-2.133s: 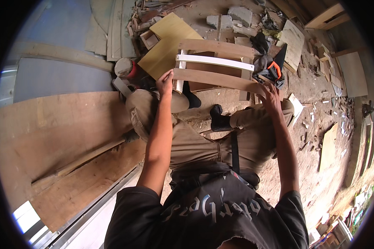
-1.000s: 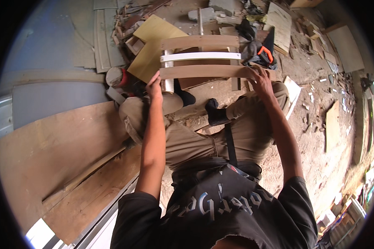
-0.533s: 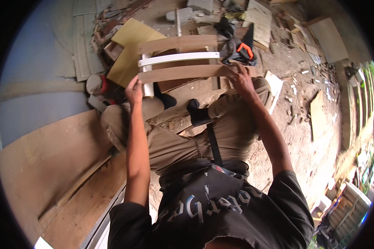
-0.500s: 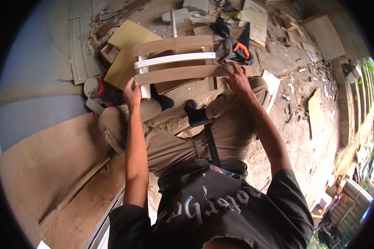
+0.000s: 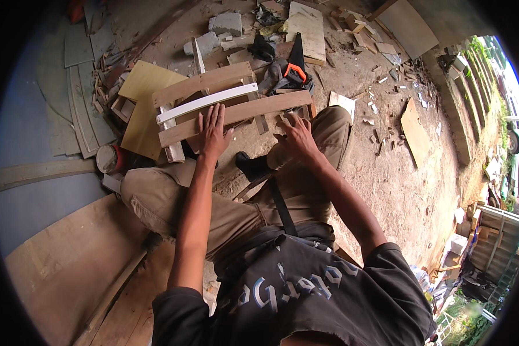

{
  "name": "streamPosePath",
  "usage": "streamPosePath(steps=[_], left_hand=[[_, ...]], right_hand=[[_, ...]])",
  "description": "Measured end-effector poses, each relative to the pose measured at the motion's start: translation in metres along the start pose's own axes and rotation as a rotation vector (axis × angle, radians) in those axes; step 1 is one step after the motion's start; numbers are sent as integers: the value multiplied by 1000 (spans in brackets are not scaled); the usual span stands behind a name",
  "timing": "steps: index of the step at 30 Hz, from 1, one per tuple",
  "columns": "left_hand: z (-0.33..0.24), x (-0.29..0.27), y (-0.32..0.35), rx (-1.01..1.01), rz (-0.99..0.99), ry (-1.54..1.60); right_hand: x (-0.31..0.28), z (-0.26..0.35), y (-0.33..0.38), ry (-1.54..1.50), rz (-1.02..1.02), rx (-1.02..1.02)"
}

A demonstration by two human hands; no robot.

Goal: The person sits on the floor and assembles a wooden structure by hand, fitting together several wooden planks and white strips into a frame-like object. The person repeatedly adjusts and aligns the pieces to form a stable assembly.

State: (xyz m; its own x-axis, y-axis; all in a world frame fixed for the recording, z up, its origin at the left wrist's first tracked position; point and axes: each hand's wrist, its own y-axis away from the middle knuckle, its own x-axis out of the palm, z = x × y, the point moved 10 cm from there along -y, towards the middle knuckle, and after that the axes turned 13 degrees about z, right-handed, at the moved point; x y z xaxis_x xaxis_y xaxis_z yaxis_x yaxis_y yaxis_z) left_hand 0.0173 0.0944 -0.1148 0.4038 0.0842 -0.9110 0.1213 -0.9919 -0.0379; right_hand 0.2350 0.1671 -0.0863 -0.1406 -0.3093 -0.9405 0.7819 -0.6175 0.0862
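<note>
A small wooden frame of slats lies across in front of my knees. It has a brown far slat point(image 5: 205, 83), a white slat point(image 5: 207, 102) in the middle and a longer brown near slat point(image 5: 245, 112), over short pale crosspieces. My left hand point(image 5: 214, 130) lies open on the near slat, its fingers stretched toward the white one. Just below that slat's right part is my right hand point(image 5: 299, 137), fingers spread and slightly bent, with nothing clearly visible in them. Shadow partly hides what lies beneath its fingertips.
A handsaw with an orange handle point(image 5: 295, 73) rests on dark cloth beyond the frame. Yellowish boards point(image 5: 141, 124) lie to the left. Grey blocks point(image 5: 225, 23), a pale board point(image 5: 307, 29) and wood scraps are farther off. Another loose board point(image 5: 414, 134) lies at right.
My left hand has left the slat's left end and now lies near its middle. My right hand has come off the right end and dropped below it. The frame now appears tilted, right end up.
</note>
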Motion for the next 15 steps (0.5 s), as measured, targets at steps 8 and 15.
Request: streamPosePath(steps=[8, 15], left_hand=[[0, 9, -5, -5, 46, -32], [-11, 9, -7, 53, 42, -9]], right_hand=[[-32, -40, 27, -64, -69, 277], [-74, -41, 39, -217, -203, 265]])
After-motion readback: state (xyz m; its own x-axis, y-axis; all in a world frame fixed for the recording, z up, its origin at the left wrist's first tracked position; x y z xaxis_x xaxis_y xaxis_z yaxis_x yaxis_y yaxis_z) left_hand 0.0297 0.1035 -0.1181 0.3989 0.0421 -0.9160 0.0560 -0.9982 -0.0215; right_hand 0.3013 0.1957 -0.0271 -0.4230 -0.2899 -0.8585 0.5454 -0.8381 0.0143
